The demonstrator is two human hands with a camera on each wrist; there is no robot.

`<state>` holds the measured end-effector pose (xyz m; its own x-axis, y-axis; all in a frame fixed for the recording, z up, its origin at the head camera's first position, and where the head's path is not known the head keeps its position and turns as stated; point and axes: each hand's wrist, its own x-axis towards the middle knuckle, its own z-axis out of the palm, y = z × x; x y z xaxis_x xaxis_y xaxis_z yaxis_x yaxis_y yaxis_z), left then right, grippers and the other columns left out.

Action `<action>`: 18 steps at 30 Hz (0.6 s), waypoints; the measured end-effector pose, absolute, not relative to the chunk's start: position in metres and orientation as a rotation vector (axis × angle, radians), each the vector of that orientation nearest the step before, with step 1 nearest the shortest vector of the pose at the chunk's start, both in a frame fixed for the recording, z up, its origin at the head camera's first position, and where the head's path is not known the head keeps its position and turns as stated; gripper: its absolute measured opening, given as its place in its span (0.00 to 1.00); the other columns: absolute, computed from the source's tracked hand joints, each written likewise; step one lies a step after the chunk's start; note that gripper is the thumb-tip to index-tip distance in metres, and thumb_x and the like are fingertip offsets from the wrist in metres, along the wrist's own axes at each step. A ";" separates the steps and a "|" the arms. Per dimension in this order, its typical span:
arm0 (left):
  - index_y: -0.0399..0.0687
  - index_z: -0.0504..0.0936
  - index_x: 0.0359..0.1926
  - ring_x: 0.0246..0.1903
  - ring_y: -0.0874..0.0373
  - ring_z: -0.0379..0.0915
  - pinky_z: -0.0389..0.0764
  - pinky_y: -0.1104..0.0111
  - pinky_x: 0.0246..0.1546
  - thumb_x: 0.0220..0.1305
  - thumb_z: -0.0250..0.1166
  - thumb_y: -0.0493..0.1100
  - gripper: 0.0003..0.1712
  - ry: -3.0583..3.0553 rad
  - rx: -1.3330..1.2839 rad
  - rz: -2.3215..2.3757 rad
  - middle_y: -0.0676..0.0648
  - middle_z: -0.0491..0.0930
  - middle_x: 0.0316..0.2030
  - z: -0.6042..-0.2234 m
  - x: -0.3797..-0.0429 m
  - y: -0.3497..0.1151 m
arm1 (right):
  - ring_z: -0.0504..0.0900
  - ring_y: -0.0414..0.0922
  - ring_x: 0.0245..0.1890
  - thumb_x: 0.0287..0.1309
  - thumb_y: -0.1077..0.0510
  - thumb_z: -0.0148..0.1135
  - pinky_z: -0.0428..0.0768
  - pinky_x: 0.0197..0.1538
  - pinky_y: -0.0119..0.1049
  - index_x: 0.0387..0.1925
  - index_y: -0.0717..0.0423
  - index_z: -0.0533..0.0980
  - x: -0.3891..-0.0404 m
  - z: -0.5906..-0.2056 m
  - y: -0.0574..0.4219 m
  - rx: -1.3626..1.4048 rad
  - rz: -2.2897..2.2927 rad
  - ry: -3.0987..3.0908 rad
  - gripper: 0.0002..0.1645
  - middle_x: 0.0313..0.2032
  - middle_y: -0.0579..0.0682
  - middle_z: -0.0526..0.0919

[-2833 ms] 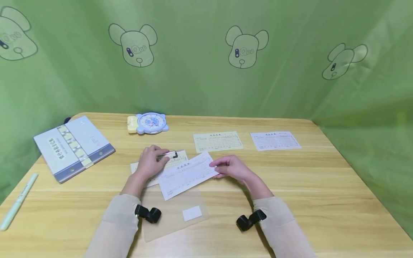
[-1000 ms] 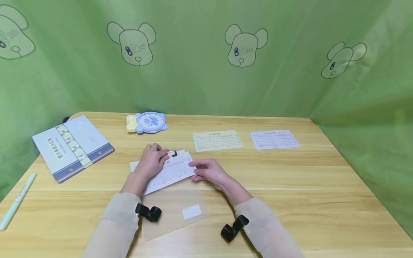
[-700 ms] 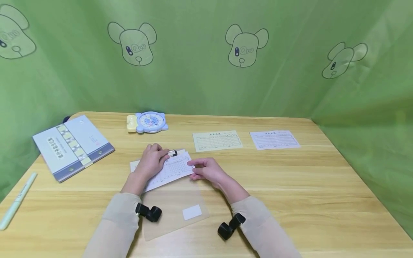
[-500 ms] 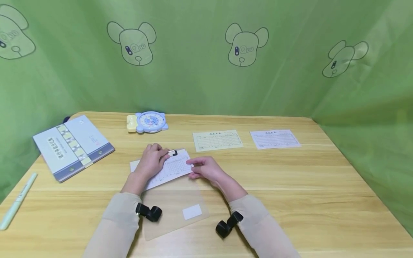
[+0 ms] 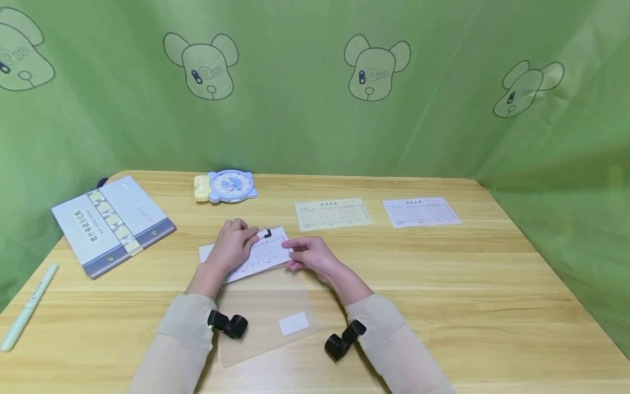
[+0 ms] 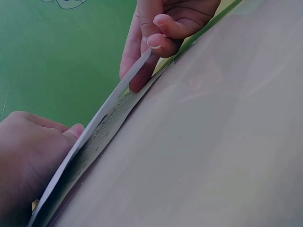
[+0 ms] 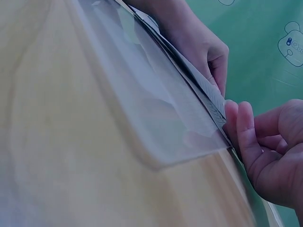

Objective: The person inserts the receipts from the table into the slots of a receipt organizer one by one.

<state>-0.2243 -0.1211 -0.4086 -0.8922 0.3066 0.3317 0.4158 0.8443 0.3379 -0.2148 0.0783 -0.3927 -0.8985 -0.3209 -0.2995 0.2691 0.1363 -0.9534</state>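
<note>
One green curtain point(image 5: 295, 126) behind everything, printed with pale mouse-head outlines. In front of it, a wood-grain table point(image 5: 443, 306). Reaching over the table, two beige sleeves point(image 5: 177, 339). Between the sleeves, a translucent folder point(image 5: 261, 306) lying flat, hidden along its upper edge by paper. At the far left, a blue-grey notebook point(image 5: 113, 224), set at a slant. Across the top of the folder, a white printed slip point(image 5: 268, 253), parted by a narrow gap from a printed sheet beneath in the left wrist view. Farther back, well apart from both hands, a yellowish slip point(image 5: 333, 213) and, just to its right, a second white slip point(image 5: 420, 212). At the right end of the first, the right hand point(image 5: 315, 257), nearly closed, pinching that edge between thumb and fingers. Over its left part, the left hand point(image 5: 232, 246), brought together in a pinch. Near the back edge, a blue clock point(image 5: 231, 186); at far left, a pale green marker point(image 5: 29, 307). On the folder, a small white label point(image 5: 293, 323). Smallest, at the held slip's upper edge, a silver-and-black clip point(image 5: 268, 233), gripped between left thumb and fingertips.
</note>
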 end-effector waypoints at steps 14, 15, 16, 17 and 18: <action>0.38 0.77 0.45 0.35 0.49 0.61 0.63 0.60 0.37 0.57 0.57 0.42 0.16 -2.738 -0.570 -0.606 0.41 0.70 0.35 -0.410 -0.223 -0.123 | 0.77 0.43 0.20 0.50 0.76 0.49 0.76 0.28 0.32 0.47 0.70 0.70 -0.215 -0.395 0.077 -0.084 -1.822 1.997 0.19 0.34 0.61 0.77; 0.39 0.77 0.45 0.35 0.49 0.62 0.63 0.60 0.37 0.57 0.57 0.42 0.16 -2.737 -0.566 -0.612 0.41 0.70 0.35 -0.410 -0.223 -0.123 | 0.77 0.43 0.20 0.50 0.76 0.49 0.76 0.28 0.32 0.47 0.70 0.69 -0.215 -0.395 0.078 -0.095 -1.817 1.996 0.19 0.33 0.61 0.77; 0.39 0.77 0.45 0.35 0.49 0.61 0.63 0.60 0.37 0.57 0.58 0.43 0.17 -2.737 -0.559 -0.622 0.41 0.70 0.35 -0.411 -0.224 -0.123 | 0.77 0.43 0.20 0.50 0.75 0.49 0.76 0.28 0.32 0.47 0.70 0.69 -0.215 -0.394 0.079 -0.102 -1.812 1.990 0.19 0.33 0.60 0.76; 0.39 0.77 0.45 0.36 0.49 0.61 0.63 0.60 0.38 0.57 0.58 0.43 0.17 -2.740 -0.549 -0.637 0.41 0.70 0.36 -0.411 -0.224 -0.123 | 0.77 0.43 0.20 0.51 0.75 0.49 0.76 0.29 0.32 0.47 0.70 0.69 -0.216 -0.394 0.080 -0.110 -1.808 1.981 0.19 0.33 0.60 0.76; 0.39 0.77 0.45 0.36 0.49 0.61 0.63 0.60 0.38 0.57 0.58 0.43 0.17 -2.741 -0.537 -0.657 0.41 0.70 0.36 -0.411 -0.224 -0.123 | 0.77 0.43 0.21 0.51 0.74 0.49 0.76 0.30 0.33 0.48 0.69 0.69 -0.216 -0.393 0.082 -0.119 -1.804 1.973 0.19 0.32 0.60 0.76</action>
